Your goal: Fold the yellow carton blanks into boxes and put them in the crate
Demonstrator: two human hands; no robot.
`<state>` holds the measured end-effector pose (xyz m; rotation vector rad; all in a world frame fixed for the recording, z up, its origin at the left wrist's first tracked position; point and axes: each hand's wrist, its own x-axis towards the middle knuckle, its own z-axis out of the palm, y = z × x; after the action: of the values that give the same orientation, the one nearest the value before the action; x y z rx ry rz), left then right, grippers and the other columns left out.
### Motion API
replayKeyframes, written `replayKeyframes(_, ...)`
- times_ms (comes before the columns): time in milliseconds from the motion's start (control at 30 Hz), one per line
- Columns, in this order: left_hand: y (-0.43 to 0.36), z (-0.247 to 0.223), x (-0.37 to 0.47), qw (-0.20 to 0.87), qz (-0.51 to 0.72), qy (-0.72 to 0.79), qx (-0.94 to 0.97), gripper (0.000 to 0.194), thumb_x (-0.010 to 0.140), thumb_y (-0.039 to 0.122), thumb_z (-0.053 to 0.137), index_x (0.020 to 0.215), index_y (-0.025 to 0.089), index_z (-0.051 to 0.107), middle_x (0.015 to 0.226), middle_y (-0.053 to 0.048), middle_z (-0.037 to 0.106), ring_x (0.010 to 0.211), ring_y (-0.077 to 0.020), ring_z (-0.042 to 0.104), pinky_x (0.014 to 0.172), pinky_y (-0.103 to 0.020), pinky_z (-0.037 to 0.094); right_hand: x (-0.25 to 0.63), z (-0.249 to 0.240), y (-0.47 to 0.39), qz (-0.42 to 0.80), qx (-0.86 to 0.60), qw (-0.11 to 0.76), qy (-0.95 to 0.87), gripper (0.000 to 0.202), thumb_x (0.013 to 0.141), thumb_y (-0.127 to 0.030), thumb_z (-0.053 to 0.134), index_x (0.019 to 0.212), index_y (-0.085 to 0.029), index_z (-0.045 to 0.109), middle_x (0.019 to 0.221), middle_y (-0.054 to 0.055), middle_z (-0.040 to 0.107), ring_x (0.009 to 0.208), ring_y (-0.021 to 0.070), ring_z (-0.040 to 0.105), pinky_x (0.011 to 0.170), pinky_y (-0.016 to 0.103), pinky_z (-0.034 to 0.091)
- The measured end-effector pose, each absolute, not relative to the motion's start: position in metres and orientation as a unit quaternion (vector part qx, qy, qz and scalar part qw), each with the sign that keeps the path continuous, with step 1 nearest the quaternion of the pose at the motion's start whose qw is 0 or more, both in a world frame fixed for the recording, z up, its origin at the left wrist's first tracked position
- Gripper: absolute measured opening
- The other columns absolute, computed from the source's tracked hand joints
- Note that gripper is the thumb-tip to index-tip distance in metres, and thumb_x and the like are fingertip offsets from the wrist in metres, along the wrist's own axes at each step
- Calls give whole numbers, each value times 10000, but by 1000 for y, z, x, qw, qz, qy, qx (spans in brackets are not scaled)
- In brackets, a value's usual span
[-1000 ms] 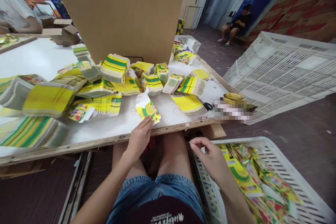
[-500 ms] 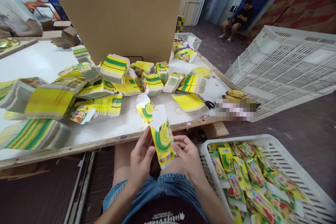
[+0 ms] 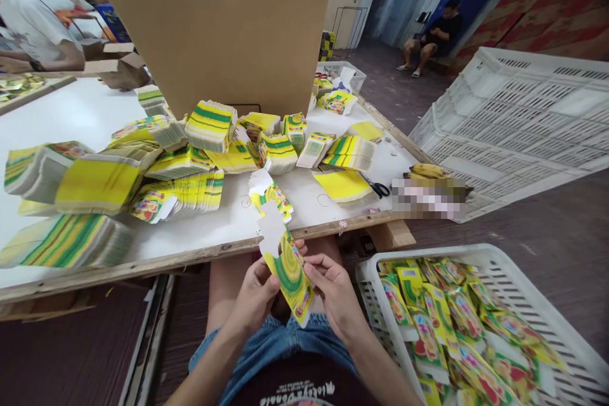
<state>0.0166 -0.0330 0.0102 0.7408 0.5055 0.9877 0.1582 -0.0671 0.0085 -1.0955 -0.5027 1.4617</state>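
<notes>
Carton blank (image 3: pixel 289 269) pinched btwn left hand (image 3: pixel 254 295) & right hand (image 3: pixel 335 288).

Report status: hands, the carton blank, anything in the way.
Left hand and right hand both grip one flat carton blank over the lap. Small stack sits at the table edge just ahead. Crate of folded cartons at right. Nothing in the way.

The white tabletop (image 3: pixel 71 114) carries stacks of yellow-green flat cartons (image 3: pixel 99 181), black scissors (image 3: pixel 375 188), bananas (image 3: pixel 428 170) and an upright cardboard sheet (image 3: pixel 223 25).
</notes>
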Motion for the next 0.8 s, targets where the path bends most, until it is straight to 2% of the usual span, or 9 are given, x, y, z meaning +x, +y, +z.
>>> replayKeyframes(100, -31, 11, 19, 787, 461, 250, 327, 485, 672, 432, 806, 1075, 184, 698, 1123, -122, 721, 1129, -313, 627, 944, -399, 508, 158, 12, -69, 589, -486, 582, -278, 274, 726, -399, 790, 883, -187, 715, 815, 33, 734, 754, 165, 645, 718, 272, 495)
replayKeyframes(200, -31, 7, 21, 772, 476, 293, 303, 402, 700, 365, 799, 1036, 175, 686, 1000, -96, 753, 992, -265, 688, 858, -355, 543, 156, 16, -71, 545, -527, 557, -340, 295, 738, -407, 769, 908, -173, 710, 860, 49, 730, 768, 182, 636, 721, 287, 503)
replayKeyframes(300, -31, 3, 23, 733, 491, 362, 301, 339, 711, 377, 783, 941, 156, 666, 875, -69, 759, 834, -218, 712, 735, -298, 558, 152, 19, -75, 500, -569, 530, -381, 280, 773, -429, 719, 822, -155, 688, 779, 43, 705, 715, 188, 619, 674, 288, 503)
replayKeyframes(367, -32, 3, 24, 710, 482, 398, 324, 340, 745, 393, 747, 954, 149, 636, 864, -67, 753, 790, -199, 708, 685, -270, 550, 150, 18, -76, 465, -598, 517, -399, 289, 813, -440, 667, 752, -158, 658, 711, 28, 673, 669, 180, 601, 635, 276, 492)
replayKeyframes(433, -34, 6, 25, 689, 480, 415, 351, 415, 759, 369, 734, 1077, 162, 566, 910, -69, 746, 820, -197, 708, 703, -268, 546, 150, 14, -77, 436, -622, 510, -404, 287, 837, -439, 635, 734, -171, 630, 691, 16, 654, 642, 171, 591, 609, 265, 482)
replayKeyframes(500, -37, 10, 24, 663, 491, 425, 373, 573, 749, 316, 746, 1214, 200, 431, 962, -66, 738, 876, -204, 708, 751, -283, 544, 152, 11, -77, 416, -631, 509, -412, 237, 849, -411, 627, 778, -185, 615, 724, 12, 656, 661, 170, 600, 618, 260, 486)
replayKeyframes(600, -41, 16, 20, 643, 488, 427, 409, 663, 778, 268, 720, 1279, 242, 287, 1006, -69, 727, 938, -211, 700, 796, -302, 539, 157, 10, -76, 402, -602, 523, -450, 186, 838, -336, 653, 965, -207, 607, 880, 28, 675, 770, 176, 623, 685, 261, 502)
replayKeyframes(700, -42, 19, 13, 660, 445, 393, 459, 601, 836, 261, 661, 1314, 247, 297, 1117, -97, 694, 1041, -223, 665, 839, -311, 527, 162, 14, -75, 437, -530, 545, -480, 378, 863, -298, 627, 1224, -247, 526, 1107, 58, 648, 922, 185, 625, 797, 285, 511)
replayKeyframes(800, -40, 20, 5, 685, 399, 355, 494, 519, 861, 266, 635, 1318, 231, 394, 1195, -117, 663, 1107, -241, 628, 861, -306, 513, 170, 20, -73, 490, -481, 536, -490, 409, 895, -301, 590, 1291, -259, 495, 1152, 65, 628, 957, 185, 617, 845, 302, 501)
